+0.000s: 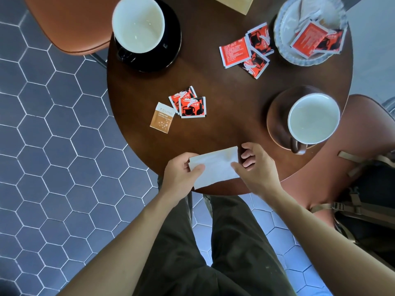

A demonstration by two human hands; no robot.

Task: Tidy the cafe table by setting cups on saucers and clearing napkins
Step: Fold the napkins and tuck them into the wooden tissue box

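Observation:
A folded white napkin (215, 167) lies at the near edge of the round dark wooden table (224, 92). My left hand (181, 178) pinches its left end and my right hand (256, 167) pinches its right end. A black cup (139, 24) stands on a black saucer (171, 52) at the far left. A brown cup (313, 118) stands on a brown saucer (277, 116) at the right. A glass plate (286, 45) at the far right holds a crumpled napkin (312, 9) and red sachets (316, 39).
Red sachets (248, 50) lie loose beside the glass plate. More sachets (188, 103) and a tan one (163, 117) sit mid-table. An orange chair (70, 24) stands far left, another chair (367, 124) with a dark backpack (372, 199) at the right. Hexagon floor tiles lie below.

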